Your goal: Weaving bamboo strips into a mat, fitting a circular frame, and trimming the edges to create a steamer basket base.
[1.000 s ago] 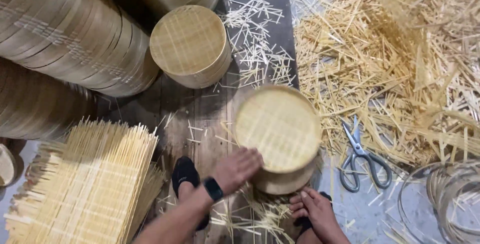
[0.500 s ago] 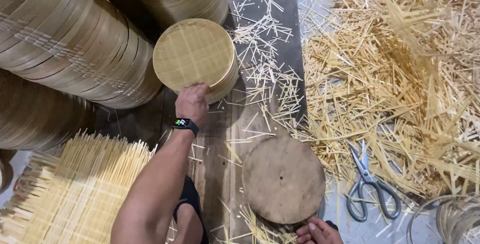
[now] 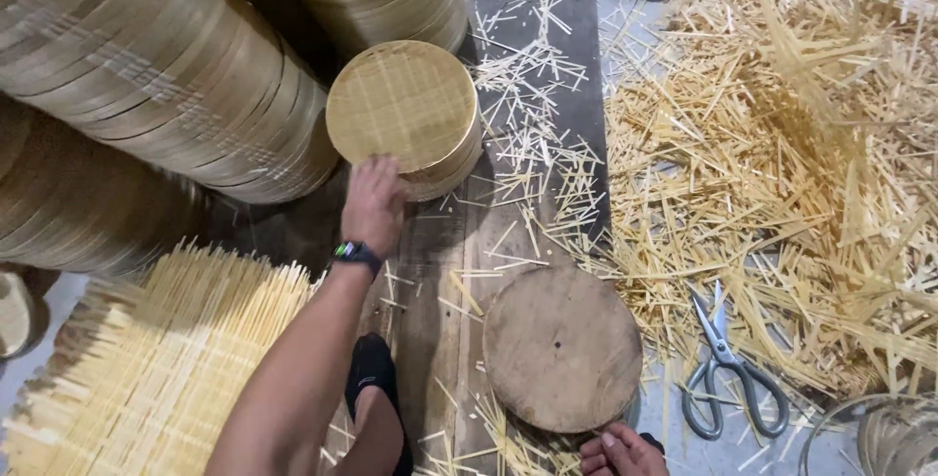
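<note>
Left hand [image 3: 374, 204] is stretched forward, palm down, fingers loosely spread and resting against the near rim of a round woven bamboo tray [image 3: 403, 109], touching it rather than clamping it. A dark wristwatch [image 3: 356, 253] sits on that wrist. The tray lies flat on top of a short stack of the same kind, pressed up beside big rolls of stacked bamboo hoops [image 3: 166, 75] that fill the upper left. Right hand [image 3: 621, 452] shows only at the bottom edge, fingers curled at the near rim of a round wooden block [image 3: 562, 347]; whether it is gripping anything, I cannot tell. The block sits on dark floor planks [image 3: 547, 65] littered with short bamboo slivers. Just right of the block lie grey scissors [image 3: 728, 368], blades pointing away, at the edge of a deep heap of bamboo offcuts [image 3: 791, 144]. Lower left, a loosely woven bamboo mat [image 3: 156, 359] with bristling ends. A foot in a black sock [image 3: 373, 378] rests between mat and block.
</note>
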